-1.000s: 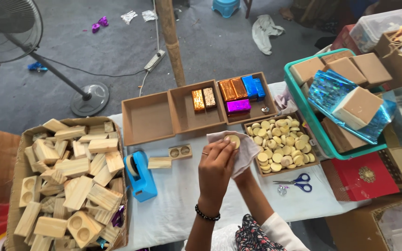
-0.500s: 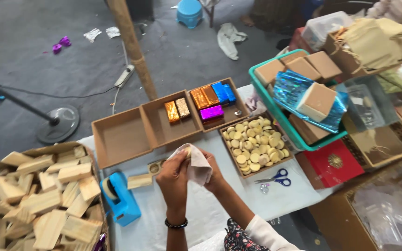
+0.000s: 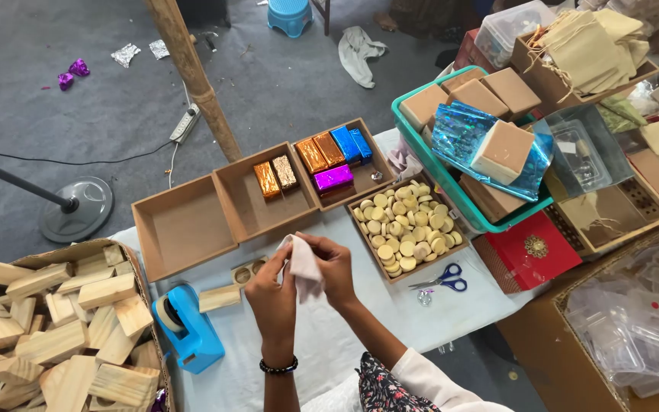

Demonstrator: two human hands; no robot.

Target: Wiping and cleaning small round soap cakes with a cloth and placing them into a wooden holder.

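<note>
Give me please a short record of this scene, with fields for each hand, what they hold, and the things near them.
left hand: grips the cloth from the left side
right hand: pinches the same cloth from the right
held thing: pale pink cloth, above the white table cover
near left: blue tape dispenser, box of wooden blocks
near right: tray of round pale discs, blue-handled scissors
behind: tray of foil-wrapped bars

I see foil-wrapped bars in gold, orange, blue and magenta in the brown trays. A red gift box lies beside the green basket.
</note>
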